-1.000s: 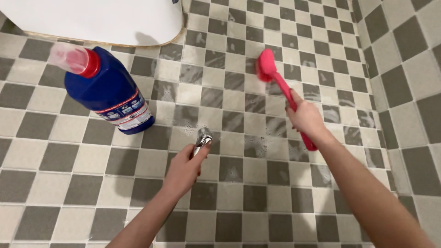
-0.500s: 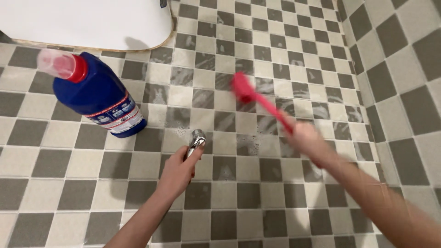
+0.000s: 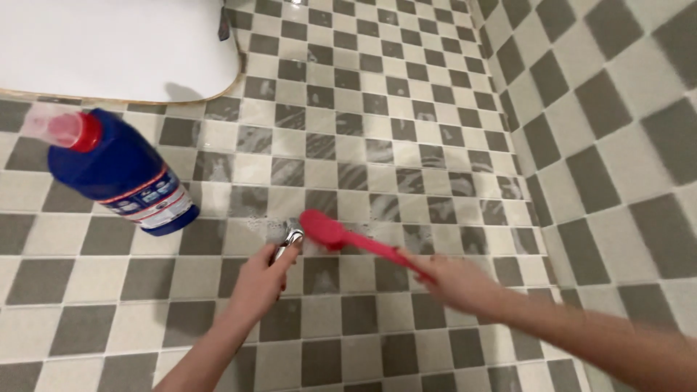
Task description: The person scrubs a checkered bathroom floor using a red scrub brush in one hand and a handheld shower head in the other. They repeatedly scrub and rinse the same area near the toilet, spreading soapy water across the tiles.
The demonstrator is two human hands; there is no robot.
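Right hand (image 3: 454, 284) grips the pink brush (image 3: 323, 229), head mid-frame on the wet floor (image 3: 435, 131); left hand (image 3: 261, 279) is wrapped around the sprayer (image 3: 289, 242). I'd keep strokes short, bristles flat, spray just ahead.

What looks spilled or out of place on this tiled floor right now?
Wet, soapy streaks and small bubbles cover the tiles ahead of the pink brush, which the right hand holds. The left hand grips a chrome sprayer head. The blue bottle stands capped beside them; nothing looks tipped or broken.
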